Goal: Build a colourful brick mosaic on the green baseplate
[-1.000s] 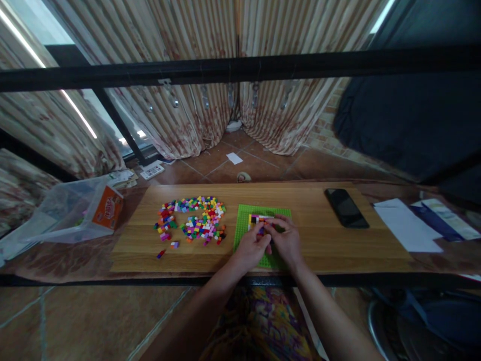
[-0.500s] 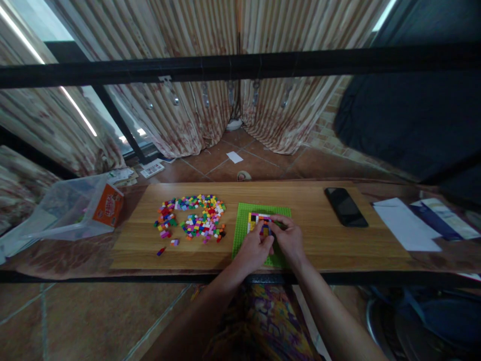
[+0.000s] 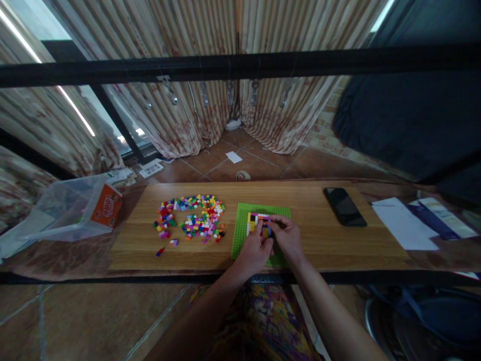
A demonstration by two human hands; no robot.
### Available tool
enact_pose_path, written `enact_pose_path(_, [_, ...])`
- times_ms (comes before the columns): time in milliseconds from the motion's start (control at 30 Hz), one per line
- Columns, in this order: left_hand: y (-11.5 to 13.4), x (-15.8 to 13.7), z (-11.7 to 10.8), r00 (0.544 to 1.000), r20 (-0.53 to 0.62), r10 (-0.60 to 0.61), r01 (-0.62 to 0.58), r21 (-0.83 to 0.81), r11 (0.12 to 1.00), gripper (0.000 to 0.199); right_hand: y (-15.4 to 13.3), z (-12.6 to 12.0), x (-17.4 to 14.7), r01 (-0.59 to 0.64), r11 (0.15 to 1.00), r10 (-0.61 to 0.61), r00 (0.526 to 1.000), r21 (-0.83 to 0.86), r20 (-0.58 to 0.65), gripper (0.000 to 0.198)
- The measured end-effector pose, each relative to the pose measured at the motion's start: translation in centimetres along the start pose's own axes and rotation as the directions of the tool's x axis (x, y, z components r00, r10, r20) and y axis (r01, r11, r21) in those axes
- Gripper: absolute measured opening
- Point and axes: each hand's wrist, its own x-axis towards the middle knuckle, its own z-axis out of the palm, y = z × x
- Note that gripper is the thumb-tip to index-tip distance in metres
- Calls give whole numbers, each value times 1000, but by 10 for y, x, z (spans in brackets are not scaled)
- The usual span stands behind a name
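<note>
A green studded baseplate point(image 3: 242, 213) lies on the wooden board, bearing a build of small coloured toy bricks point(image 3: 252, 218) in white, yellow, black, pink and other colours. My left hand point(image 3: 256, 249) rests over the near left part of the build, index finger stretched onto the bricks and the other fingers curled. From the right, my right hand point(image 3: 287, 235) reaches the build's right edge with thumb and index finger bent close together. Anything between the fingertips is too small or hidden to make out. My hands cover part of the build.
Loose bricks point(image 3: 203, 225) spread left of the baseplate, a few lying apart nearer me. A black phone point(image 3: 344, 206) lies on the board's point(image 3: 311, 200) right side. A clear plastic bin point(image 3: 67, 210) with an orange label stands at left; white papers point(image 3: 402, 225) lie at right.
Both hands stay on the build. My left index finger has shifted slightly over the bricks, and a little more of the white and black bricks shows. The whole view has drifted slightly.
</note>
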Motion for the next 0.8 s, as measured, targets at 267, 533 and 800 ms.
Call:
enact_pose_path(267, [5,-1,3,1000,25,-16,15,26,1000,71,-9,1,-3,-48,999,48,999,4,14,27])
enact_pose_path(533, [-1,-1,11,1000,-2,-11,11,21,1000,73,-12,3,-3,-43,999,43,999,-22,13,26])
enact_pose_path(800, [-8,-2,20,998,-68,11,-7,60,998,79,1,6,-3,4,1000,-4,1000,-23,-13,20])
